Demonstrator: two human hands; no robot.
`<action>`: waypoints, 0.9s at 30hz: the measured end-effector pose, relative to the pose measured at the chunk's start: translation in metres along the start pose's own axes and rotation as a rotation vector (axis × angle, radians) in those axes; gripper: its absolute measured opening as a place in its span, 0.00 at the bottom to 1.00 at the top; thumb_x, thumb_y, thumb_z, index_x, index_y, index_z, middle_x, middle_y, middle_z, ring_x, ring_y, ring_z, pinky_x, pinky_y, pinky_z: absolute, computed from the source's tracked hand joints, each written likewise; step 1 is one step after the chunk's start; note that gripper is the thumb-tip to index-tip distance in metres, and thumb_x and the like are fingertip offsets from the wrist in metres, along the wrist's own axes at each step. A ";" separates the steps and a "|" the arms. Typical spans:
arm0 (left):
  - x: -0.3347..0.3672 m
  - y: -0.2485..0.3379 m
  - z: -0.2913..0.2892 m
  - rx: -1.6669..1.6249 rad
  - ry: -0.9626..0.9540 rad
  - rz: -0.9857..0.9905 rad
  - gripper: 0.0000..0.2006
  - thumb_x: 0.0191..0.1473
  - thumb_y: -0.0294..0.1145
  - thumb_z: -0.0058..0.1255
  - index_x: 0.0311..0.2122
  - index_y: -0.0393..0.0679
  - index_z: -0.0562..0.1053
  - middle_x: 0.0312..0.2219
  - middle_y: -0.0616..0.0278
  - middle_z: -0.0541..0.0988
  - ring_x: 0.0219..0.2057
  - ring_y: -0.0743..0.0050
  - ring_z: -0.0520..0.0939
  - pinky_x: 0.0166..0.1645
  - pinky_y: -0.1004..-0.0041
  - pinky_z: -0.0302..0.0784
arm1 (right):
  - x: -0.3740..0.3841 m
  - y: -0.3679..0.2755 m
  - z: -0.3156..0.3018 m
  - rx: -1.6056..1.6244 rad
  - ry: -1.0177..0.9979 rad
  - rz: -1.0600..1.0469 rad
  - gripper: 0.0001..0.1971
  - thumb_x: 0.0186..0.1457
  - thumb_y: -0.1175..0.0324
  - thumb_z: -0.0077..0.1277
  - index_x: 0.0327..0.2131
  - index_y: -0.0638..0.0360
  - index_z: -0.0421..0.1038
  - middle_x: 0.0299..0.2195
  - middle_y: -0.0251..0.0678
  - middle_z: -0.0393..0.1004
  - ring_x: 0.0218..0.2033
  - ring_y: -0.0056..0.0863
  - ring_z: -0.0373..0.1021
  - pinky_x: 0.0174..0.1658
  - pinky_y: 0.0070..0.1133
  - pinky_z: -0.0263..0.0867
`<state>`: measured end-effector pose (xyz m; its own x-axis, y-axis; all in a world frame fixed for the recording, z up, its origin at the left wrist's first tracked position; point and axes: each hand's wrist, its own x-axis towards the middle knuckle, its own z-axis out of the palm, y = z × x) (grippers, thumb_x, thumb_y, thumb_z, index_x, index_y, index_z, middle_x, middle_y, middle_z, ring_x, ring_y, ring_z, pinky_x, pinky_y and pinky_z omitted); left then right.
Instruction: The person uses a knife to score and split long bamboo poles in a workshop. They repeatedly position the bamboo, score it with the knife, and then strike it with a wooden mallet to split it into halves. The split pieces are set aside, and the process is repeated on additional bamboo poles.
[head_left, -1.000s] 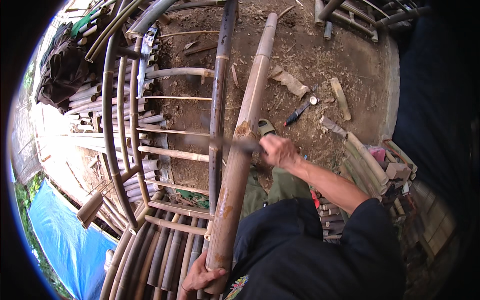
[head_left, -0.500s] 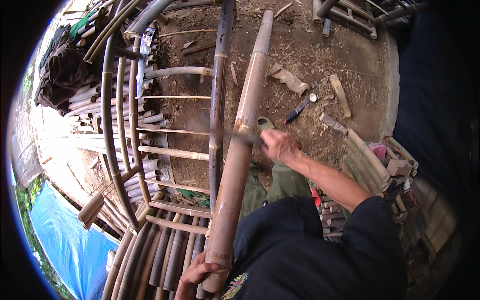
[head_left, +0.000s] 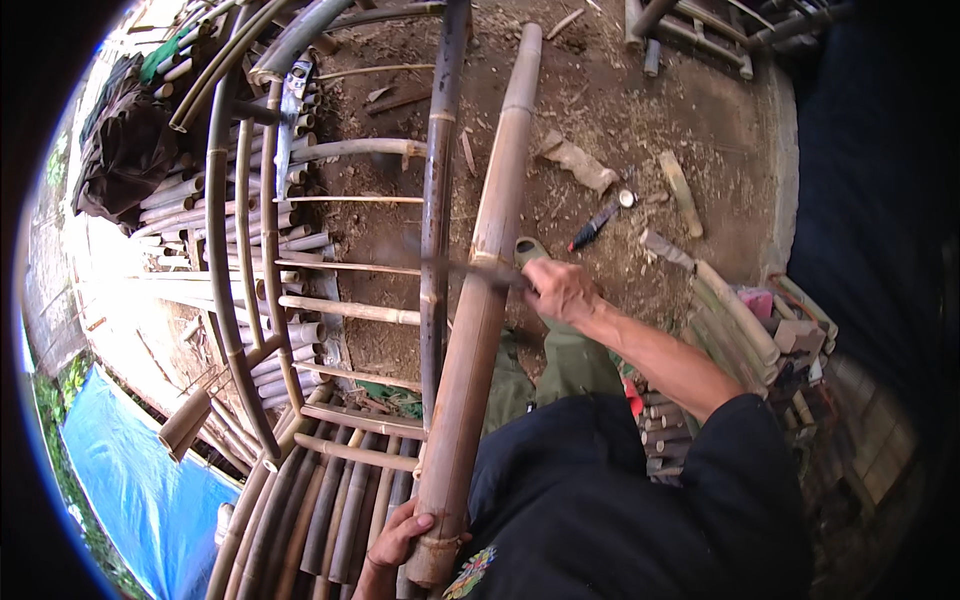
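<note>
A thick tan bamboo pole (head_left: 482,330) slants in front of me, its far end up near the top and its near end beside my torso. My left hand (head_left: 398,538) grips it close to the near end, with the thumb laid on top. My right hand (head_left: 560,290) is closed round the handle of a knife (head_left: 490,273). Its long dark blade lies across the pole at a node around mid-length and reaches toward the frame on the left; the blade's tip is blurred. My knees, in green trousers (head_left: 570,370), are below the pole.
A bamboo frame with rungs (head_left: 350,308) stands along the pole's left side, with a slatted bamboo seat (head_left: 330,500) below. A handsaw (head_left: 291,125) hangs on it. A dark bottle-like object (head_left: 597,222) lies among shavings on the dirt floor. Cut bamboo (head_left: 735,310) is stacked at right.
The pole looks rolled slightly about its length, and the left hand has shifted a little upward on it. The right hand and knife stay almost in the same place.
</note>
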<state>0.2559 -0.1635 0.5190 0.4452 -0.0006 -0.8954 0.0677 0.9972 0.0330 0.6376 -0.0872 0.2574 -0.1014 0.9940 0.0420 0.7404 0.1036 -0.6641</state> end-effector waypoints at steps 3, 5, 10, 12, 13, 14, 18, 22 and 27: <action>-0.005 -0.004 -0.008 0.054 0.060 0.001 0.34 0.55 0.46 0.55 0.57 0.27 0.62 0.44 0.43 0.78 0.43 0.53 0.83 0.52 0.63 0.77 | 0.020 0.010 -0.009 0.039 -0.255 0.483 0.09 0.52 0.67 0.55 0.30 0.59 0.65 0.25 0.43 0.74 0.26 0.37 0.75 0.26 0.32 0.72; 0.007 -0.008 -0.008 0.056 0.070 0.004 0.37 0.53 0.48 0.56 0.58 0.27 0.61 0.45 0.44 0.77 0.44 0.56 0.82 0.52 0.65 0.76 | 0.005 -0.008 -0.011 0.001 -0.078 -0.051 0.10 0.50 0.66 0.57 0.30 0.58 0.65 0.26 0.42 0.73 0.27 0.38 0.75 0.26 0.31 0.72; 0.010 -0.012 -0.003 0.108 0.081 0.161 0.47 0.47 0.52 0.64 0.62 0.27 0.56 0.47 0.45 0.75 0.44 0.58 0.82 0.51 0.65 0.77 | 0.019 0.020 -0.005 -0.031 -0.055 0.415 0.10 0.50 0.66 0.56 0.30 0.57 0.65 0.24 0.40 0.71 0.23 0.38 0.73 0.26 0.33 0.73; 0.014 -0.010 0.004 0.031 0.036 0.137 0.49 0.45 0.50 0.66 0.63 0.29 0.53 0.47 0.45 0.74 0.42 0.56 0.82 0.47 0.61 0.80 | 0.010 -0.008 -0.017 -0.012 -0.080 0.054 0.09 0.50 0.67 0.55 0.30 0.57 0.65 0.23 0.42 0.71 0.23 0.37 0.73 0.26 0.33 0.72; 0.012 -0.012 0.006 0.018 0.042 0.125 0.49 0.46 0.50 0.66 0.63 0.30 0.53 0.46 0.45 0.74 0.41 0.55 0.82 0.46 0.60 0.81 | 0.009 -0.015 -0.021 0.006 -0.060 -0.084 0.09 0.50 0.67 0.55 0.31 0.57 0.65 0.24 0.41 0.71 0.23 0.36 0.72 0.26 0.33 0.72; 0.010 -0.013 0.007 0.005 0.048 0.112 0.48 0.46 0.49 0.66 0.63 0.30 0.53 0.46 0.44 0.75 0.40 0.54 0.83 0.45 0.59 0.82 | 0.006 -0.018 -0.022 0.025 -0.039 -0.222 0.09 0.50 0.68 0.55 0.31 0.57 0.65 0.24 0.41 0.71 0.23 0.36 0.72 0.26 0.32 0.72; 0.007 0.002 0.011 -0.060 0.015 0.064 0.43 0.50 0.46 0.63 0.62 0.31 0.55 0.43 0.42 0.76 0.36 0.46 0.84 0.44 0.55 0.83 | 0.015 0.003 -0.011 0.006 -0.194 0.383 0.11 0.49 0.66 0.58 0.31 0.56 0.65 0.25 0.40 0.71 0.27 0.38 0.76 0.28 0.33 0.73; 0.012 0.005 0.018 -0.053 -0.034 0.032 0.39 0.53 0.46 0.60 0.60 0.30 0.57 0.43 0.43 0.77 0.38 0.44 0.84 0.46 0.54 0.82 | 0.004 -0.005 -0.021 -0.035 -0.009 -0.165 0.12 0.49 0.65 0.58 0.30 0.57 0.65 0.26 0.40 0.72 0.26 0.38 0.75 0.26 0.33 0.72; 0.011 0.004 0.007 0.045 0.018 -0.004 0.37 0.51 0.53 0.52 0.54 0.25 0.65 0.40 0.42 0.80 0.41 0.55 0.84 0.50 0.65 0.78 | 0.011 -0.001 -0.019 0.036 -0.007 0.058 0.11 0.48 0.66 0.58 0.29 0.55 0.65 0.24 0.38 0.71 0.22 0.38 0.73 0.25 0.31 0.71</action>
<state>0.2672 -0.1602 0.5129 0.4287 -0.0032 -0.9034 0.1097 0.9928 0.0486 0.6485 -0.0754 0.2730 -0.0637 0.9980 -0.0023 0.7205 0.0444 -0.6920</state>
